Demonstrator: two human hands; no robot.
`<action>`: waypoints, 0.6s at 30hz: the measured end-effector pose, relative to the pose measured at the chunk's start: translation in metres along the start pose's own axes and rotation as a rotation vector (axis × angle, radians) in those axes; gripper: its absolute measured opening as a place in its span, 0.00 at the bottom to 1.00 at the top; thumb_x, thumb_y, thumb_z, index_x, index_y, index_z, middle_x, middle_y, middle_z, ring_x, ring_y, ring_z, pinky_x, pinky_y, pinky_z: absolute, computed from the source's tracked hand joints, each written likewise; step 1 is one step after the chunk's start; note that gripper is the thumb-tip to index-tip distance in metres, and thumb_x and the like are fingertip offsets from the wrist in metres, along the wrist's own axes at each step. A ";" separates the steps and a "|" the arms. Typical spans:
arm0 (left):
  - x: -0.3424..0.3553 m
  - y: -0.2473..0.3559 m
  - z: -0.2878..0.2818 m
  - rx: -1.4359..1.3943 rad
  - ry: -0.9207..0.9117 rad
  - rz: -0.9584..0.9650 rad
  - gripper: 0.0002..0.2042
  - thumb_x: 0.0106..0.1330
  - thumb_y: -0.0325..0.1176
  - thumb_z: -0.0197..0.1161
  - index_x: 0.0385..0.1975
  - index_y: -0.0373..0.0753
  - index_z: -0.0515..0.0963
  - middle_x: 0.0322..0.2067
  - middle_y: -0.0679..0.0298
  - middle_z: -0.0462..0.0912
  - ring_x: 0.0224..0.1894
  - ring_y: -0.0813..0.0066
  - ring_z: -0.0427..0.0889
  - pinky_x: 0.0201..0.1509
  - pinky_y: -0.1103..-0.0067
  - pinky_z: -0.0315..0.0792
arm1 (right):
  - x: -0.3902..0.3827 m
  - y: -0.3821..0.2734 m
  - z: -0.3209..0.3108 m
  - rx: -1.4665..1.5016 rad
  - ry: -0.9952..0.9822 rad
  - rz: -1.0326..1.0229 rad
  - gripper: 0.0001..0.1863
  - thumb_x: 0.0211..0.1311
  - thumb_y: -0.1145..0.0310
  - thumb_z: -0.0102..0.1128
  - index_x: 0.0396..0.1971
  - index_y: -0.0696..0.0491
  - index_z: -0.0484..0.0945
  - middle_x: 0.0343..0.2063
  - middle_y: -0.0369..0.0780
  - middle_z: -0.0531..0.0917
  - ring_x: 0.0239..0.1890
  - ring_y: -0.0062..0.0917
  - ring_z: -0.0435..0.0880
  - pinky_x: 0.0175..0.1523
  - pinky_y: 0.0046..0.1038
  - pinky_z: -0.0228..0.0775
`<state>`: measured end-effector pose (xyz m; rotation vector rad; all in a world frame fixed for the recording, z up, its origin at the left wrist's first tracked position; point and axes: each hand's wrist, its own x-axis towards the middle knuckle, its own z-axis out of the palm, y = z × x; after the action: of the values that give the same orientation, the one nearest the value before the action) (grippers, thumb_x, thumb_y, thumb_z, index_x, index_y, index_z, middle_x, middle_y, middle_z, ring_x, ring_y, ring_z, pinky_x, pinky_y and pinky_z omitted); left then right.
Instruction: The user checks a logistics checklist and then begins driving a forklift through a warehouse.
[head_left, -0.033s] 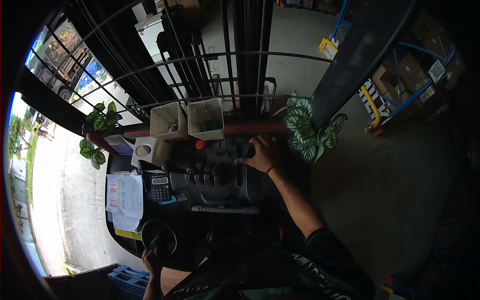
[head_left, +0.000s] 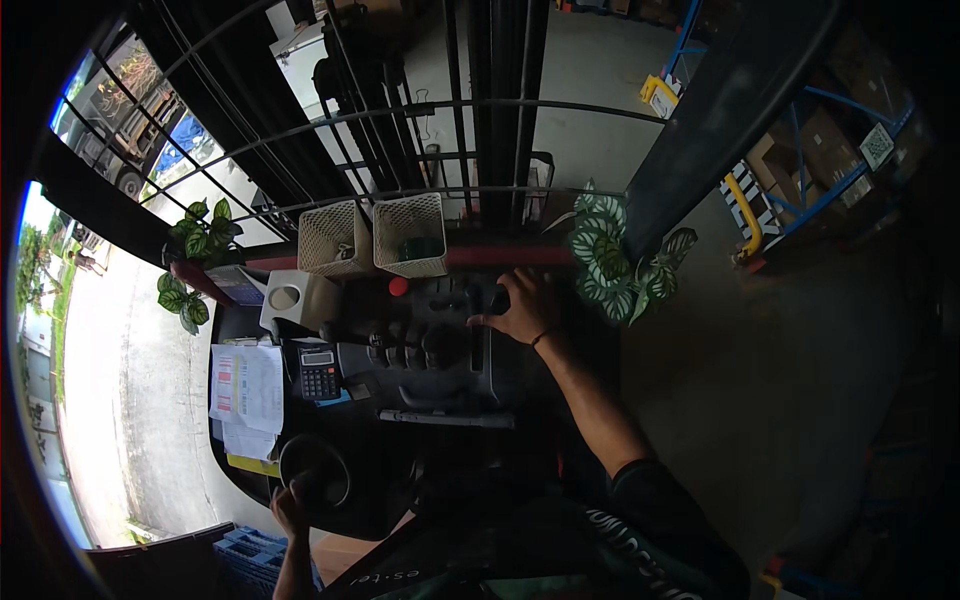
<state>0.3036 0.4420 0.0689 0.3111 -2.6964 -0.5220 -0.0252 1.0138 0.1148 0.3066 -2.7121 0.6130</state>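
In the head view my right hand (head_left: 515, 310) is closed round a dark control lever (head_left: 498, 300) at the right of the black console (head_left: 450, 380). Several other levers (head_left: 405, 345) stand to its left, with a red button (head_left: 398, 287) behind them. My left hand (head_left: 290, 510) is low at the left, fingers curled on the dark knob (head_left: 300, 485) of the steering wheel (head_left: 345, 470). Papers (head_left: 245, 390) and a calculator (head_left: 319, 375) lie between that wheel and a white tissue box (head_left: 300, 300). Two mesh baskets (head_left: 410, 230) sit beyond the console, between leafy plants (head_left: 600, 250).
A metal grille (head_left: 565, 105) and dark mast (head_left: 490, 80) stand ahead, apparently a forklift's. At right are blue racking (head_left: 800, 210) with cartons and a yellow barrier (head_left: 745, 210). Outside at left are a bright driveway (head_left: 130, 400) and a truck (head_left: 130, 140); blue pallets (head_left: 250, 555) sit low left.
My left hand has moved slightly up and left with the wheel knob. My right hand stays on the lever. The whole view has shifted very slightly.
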 end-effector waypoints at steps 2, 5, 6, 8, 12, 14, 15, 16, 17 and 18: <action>0.029 -0.052 0.009 0.212 -0.048 -0.065 0.24 0.78 0.43 0.58 0.20 0.31 0.78 0.22 0.46 0.78 0.26 0.47 0.78 0.35 0.58 0.68 | -0.002 0.002 0.001 0.006 -0.019 0.000 0.52 0.35 0.19 0.74 0.46 0.54 0.84 0.48 0.42 0.82 0.58 0.38 0.79 0.63 0.47 0.67; 0.063 -0.096 0.025 0.221 -0.125 -0.130 0.25 0.78 0.44 0.59 0.19 0.32 0.73 0.20 0.48 0.74 0.25 0.47 0.76 0.34 0.56 0.67 | -0.003 0.002 -0.001 0.016 0.025 -0.030 0.52 0.35 0.19 0.74 0.45 0.54 0.84 0.47 0.42 0.82 0.55 0.37 0.80 0.61 0.45 0.68; 0.062 -0.091 0.027 0.250 -0.192 -0.137 0.25 0.78 0.44 0.59 0.19 0.32 0.73 0.19 0.49 0.74 0.25 0.46 0.76 0.34 0.56 0.67 | -0.002 0.002 -0.003 0.003 0.059 -0.053 0.50 0.35 0.19 0.74 0.43 0.54 0.85 0.46 0.42 0.83 0.53 0.37 0.81 0.59 0.43 0.69; 0.040 -0.053 0.014 0.228 -0.090 -0.188 0.23 0.76 0.44 0.59 0.22 0.31 0.74 0.26 0.47 0.76 0.30 0.44 0.78 0.39 0.54 0.68 | 0.000 0.001 -0.008 0.012 0.079 -0.066 0.50 0.34 0.19 0.74 0.43 0.53 0.84 0.45 0.41 0.83 0.51 0.37 0.82 0.57 0.42 0.70; -0.020 0.089 -0.007 0.127 -0.184 -0.466 0.18 0.74 0.45 0.61 0.43 0.32 0.79 0.44 0.44 0.76 0.48 0.39 0.78 0.55 0.54 0.72 | 0.001 0.001 -0.020 0.050 0.013 -0.086 0.55 0.28 0.16 0.73 0.45 0.53 0.84 0.46 0.41 0.82 0.51 0.37 0.81 0.57 0.42 0.70; -0.014 0.143 0.022 -0.069 -0.333 -0.213 0.23 0.74 0.45 0.62 0.61 0.37 0.73 0.59 0.39 0.69 0.64 0.36 0.69 0.69 0.52 0.64 | 0.001 0.001 -0.024 0.045 0.003 -0.106 0.57 0.26 0.15 0.72 0.46 0.53 0.83 0.46 0.41 0.82 0.51 0.37 0.81 0.58 0.42 0.69; 0.010 0.148 0.043 -0.053 -0.290 -0.185 0.25 0.74 0.45 0.62 0.64 0.38 0.68 0.65 0.37 0.63 0.69 0.36 0.62 0.73 0.51 0.58 | 0.000 0.001 -0.025 0.032 -0.011 -0.112 0.58 0.26 0.14 0.71 0.47 0.52 0.83 0.47 0.41 0.82 0.52 0.36 0.81 0.58 0.42 0.69; 0.033 0.147 0.066 -0.028 -0.314 -0.160 0.28 0.74 0.45 0.62 0.68 0.38 0.64 0.70 0.35 0.57 0.74 0.36 0.56 0.77 0.50 0.51 | -0.001 0.000 -0.025 0.028 -0.028 -0.125 0.59 0.25 0.13 0.71 0.47 0.52 0.83 0.47 0.40 0.81 0.53 0.36 0.80 0.59 0.42 0.69; 0.060 0.131 0.080 0.171 -0.125 -0.164 0.28 0.75 0.45 0.61 0.68 0.37 0.63 0.72 0.35 0.55 0.76 0.36 0.54 0.77 0.48 0.49 | -0.001 0.000 -0.024 0.021 -0.047 -0.094 0.59 0.26 0.13 0.70 0.48 0.52 0.83 0.48 0.40 0.81 0.53 0.36 0.80 0.59 0.43 0.68; 0.082 0.112 0.091 0.377 0.021 -0.122 0.29 0.76 0.46 0.60 0.69 0.37 0.62 0.74 0.35 0.53 0.77 0.37 0.52 0.77 0.47 0.46 | -0.001 -0.001 -0.023 0.028 -0.073 -0.067 0.59 0.26 0.13 0.70 0.48 0.52 0.83 0.48 0.40 0.81 0.54 0.36 0.80 0.60 0.43 0.68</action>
<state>0.1771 0.5493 0.0608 0.5814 -2.7555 -0.0358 -0.0172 1.0230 0.1342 0.4331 -2.7515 0.6332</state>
